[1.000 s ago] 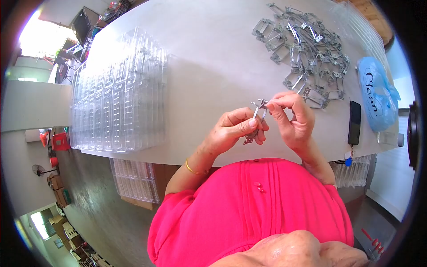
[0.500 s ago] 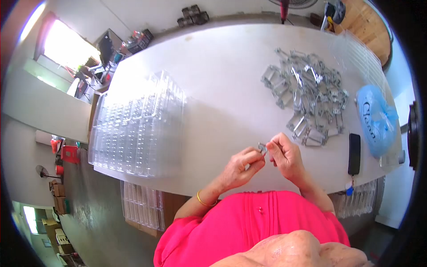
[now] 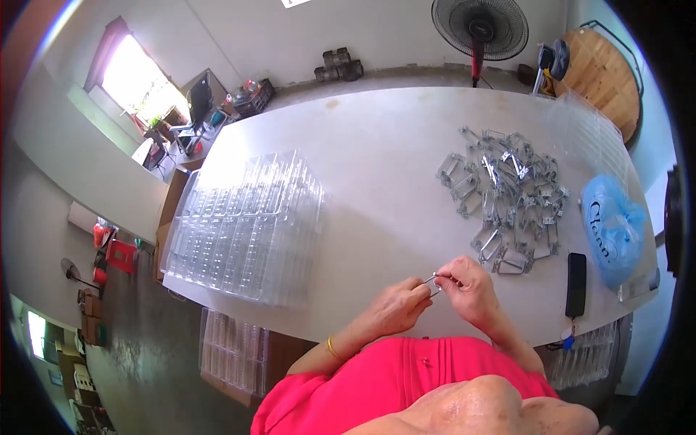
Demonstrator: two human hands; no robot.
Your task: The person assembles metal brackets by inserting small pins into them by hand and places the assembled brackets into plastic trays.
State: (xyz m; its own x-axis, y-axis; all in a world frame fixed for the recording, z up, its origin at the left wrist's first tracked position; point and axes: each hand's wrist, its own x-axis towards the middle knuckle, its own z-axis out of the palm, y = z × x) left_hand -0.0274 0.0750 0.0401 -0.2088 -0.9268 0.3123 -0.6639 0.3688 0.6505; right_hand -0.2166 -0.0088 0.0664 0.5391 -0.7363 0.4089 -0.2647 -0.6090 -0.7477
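Observation:
My left hand (image 3: 397,307), with a yellow bangle at the wrist, is closed on a small metal bracket (image 3: 433,278). My right hand (image 3: 468,290) pinches the other end of that bracket, so both hands meet just above the table's near edge. Fingers cover much of the part; only thin grey rods show between them. Beyond my right hand lies a loose heap of similar metal brackets (image 3: 511,190), tangled together on the white table (image 3: 377,167).
Stacked clear plastic trays (image 3: 243,225) stand on the left. At right lie a black phone-like object (image 3: 576,284), a blue plastic bag (image 3: 613,230) and another clear tray (image 3: 586,130). More clear trays (image 3: 235,348) sit below the table's near edge. A fan (image 3: 480,30) stands behind.
The head view has tilted up, so the table sits lower in the picture. My fingers have shifted on the bracket, and more of its thin rods now shows between my hands.

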